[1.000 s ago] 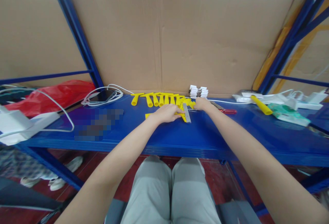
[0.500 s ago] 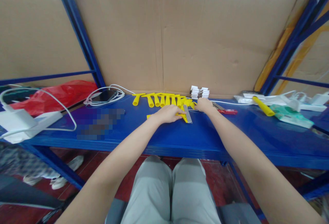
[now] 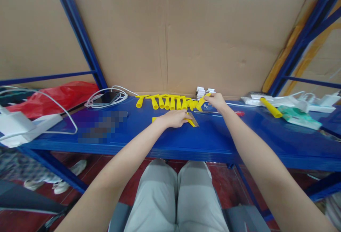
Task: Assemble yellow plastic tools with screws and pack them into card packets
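My left hand is closed around a yellow-handled scraper lying low over the blue table. Its flat metal blade sticks out to the right, and the handle's end shows left of my wrist. Between the fingertips of my right hand is a small flat yellow piece, tilted up above the table. More small yellow pieces lie just left of it. Behind my left hand stretches a row of several yellow T-shaped handles. A screwdriver with a red handle lies under my right forearm, its shaft pointing left.
White stacked parts stand against the cardboard panel. A phone with a coiled white cable lies left. Another yellow handle rests beside a green packet on the right. A power strip sits far left.
My right hand has lifted up and back from the table with a yellow piece in its fingers. The scraper's blade has tilted slightly in my left hand. More of the screwdriver shaft shows.
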`<state>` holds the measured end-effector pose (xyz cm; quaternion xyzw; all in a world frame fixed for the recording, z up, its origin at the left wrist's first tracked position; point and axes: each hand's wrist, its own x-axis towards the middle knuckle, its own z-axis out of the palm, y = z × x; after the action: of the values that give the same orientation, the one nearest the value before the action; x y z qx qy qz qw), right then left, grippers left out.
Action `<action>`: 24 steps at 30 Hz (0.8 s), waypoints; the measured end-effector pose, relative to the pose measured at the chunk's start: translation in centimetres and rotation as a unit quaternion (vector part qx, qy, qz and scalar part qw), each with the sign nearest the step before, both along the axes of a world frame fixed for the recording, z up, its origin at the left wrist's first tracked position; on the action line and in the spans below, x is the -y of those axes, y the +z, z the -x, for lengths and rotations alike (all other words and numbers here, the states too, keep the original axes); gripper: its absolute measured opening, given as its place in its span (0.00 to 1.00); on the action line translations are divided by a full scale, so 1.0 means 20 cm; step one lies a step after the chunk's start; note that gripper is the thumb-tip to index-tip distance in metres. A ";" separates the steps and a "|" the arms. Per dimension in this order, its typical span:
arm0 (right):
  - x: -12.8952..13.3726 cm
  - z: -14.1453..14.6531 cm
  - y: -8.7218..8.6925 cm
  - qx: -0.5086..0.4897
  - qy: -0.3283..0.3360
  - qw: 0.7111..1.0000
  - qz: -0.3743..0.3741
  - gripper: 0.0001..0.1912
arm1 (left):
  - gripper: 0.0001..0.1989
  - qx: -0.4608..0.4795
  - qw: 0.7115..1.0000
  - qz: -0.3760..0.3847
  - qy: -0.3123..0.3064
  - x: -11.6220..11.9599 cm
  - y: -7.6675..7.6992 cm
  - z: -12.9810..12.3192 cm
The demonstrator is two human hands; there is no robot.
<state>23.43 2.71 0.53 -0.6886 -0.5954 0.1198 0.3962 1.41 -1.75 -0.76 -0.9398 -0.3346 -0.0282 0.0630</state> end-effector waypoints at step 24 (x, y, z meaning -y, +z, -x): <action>0.14 0.12 0.00 -0.180 0.239 0.910 0.286 0.09 | 0.18 0.006 1.000 0.014 -0.007 -0.01 0.00 0.01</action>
<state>20.95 -0.03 0.55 -0.5762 -0.6015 0.4976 0.2423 1.24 -1.49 -0.73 -0.9426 -0.3292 -0.0292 0.0480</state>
